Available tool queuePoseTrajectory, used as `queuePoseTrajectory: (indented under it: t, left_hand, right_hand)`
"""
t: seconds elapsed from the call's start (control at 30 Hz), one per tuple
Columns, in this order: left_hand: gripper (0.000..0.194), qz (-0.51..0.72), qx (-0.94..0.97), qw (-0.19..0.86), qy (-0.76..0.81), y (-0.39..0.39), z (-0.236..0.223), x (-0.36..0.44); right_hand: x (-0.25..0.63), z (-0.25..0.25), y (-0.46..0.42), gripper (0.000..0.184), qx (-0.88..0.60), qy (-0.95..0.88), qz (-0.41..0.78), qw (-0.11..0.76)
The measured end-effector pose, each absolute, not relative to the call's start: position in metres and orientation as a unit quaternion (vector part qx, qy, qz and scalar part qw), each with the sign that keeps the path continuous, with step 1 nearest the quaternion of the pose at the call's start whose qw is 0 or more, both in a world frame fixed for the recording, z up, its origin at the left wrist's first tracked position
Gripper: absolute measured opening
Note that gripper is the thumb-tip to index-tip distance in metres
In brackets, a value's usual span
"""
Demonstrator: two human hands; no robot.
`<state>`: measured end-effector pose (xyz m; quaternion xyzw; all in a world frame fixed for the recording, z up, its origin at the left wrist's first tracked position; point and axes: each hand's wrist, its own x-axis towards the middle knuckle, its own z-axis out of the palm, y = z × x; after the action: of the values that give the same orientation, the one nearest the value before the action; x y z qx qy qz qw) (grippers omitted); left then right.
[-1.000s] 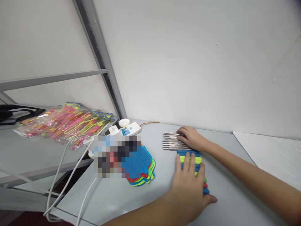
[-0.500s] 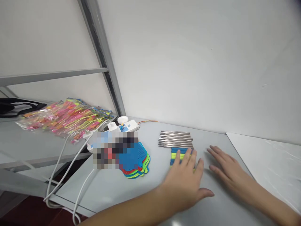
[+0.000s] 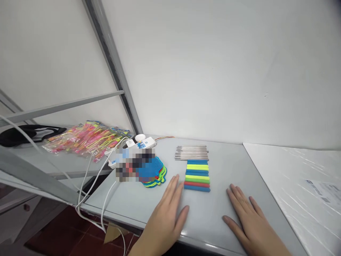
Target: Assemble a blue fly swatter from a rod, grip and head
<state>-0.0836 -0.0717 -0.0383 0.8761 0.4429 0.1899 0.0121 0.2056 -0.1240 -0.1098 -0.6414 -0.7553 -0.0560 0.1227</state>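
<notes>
With the left hand [image 3: 165,218] and right hand [image 3: 252,224] spread empty over a gray table [image 3: 225,165], colored tubes [image 3: 197,176] lie lined up just beyond, beside metal rods [image 3: 191,153]; a stray fingertip's nudge could roll the colored tubes askew.

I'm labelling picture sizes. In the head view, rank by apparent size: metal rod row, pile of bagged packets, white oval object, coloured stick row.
Largest: pile of bagged packets
Then coloured stick row
Then metal rod row
Smallest: white oval object
</notes>
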Motion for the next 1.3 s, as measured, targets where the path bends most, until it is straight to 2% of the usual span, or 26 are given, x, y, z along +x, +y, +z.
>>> queuePoseTrajectory:
  t: [0.13, 0.27, 0.6, 0.87, 1.1, 1.3]
  left_hand:
    - [0.049, 0.191, 0.871, -0.032, 0.451, -0.082, -0.061, -0.103]
    - [0.043, 0.192, 0.873, -0.06, 0.443, -0.083, -0.063, -0.1]
    - [0.051, 0.174, 0.875, -0.023, 0.452, -0.083, -0.059, -0.098]
    - [0.072, 0.113, 0.874, 0.002, 0.473, -0.061, -0.059, -0.069]
    - [0.073, 0.098, 0.859, -0.003, 0.502, -0.045, -0.059, -0.049]
    - [0.071, 0.08, 0.863, -0.01, 0.499, -0.047, -0.056, -0.051]
  right_hand:
    - [0.198, -0.098, -0.131, 0.069, -0.666, -0.734, -0.024, 0.13]
    - [0.191, -0.075, -0.135, 0.066, -0.676, -0.727, 0.01, 0.121]
    - [0.189, -0.063, -0.138, 0.065, -0.68, -0.725, 0.013, 0.107]
    - [0.181, -0.062, -0.121, 0.079, -0.691, -0.718, 0.044, 0.07]
    - [0.168, -0.055, -0.076, 0.09, -0.675, -0.731, 0.092, 0.038]
    - [0.155, -0.07, -0.071, 0.085, -0.684, -0.724, 0.037, 0.078]
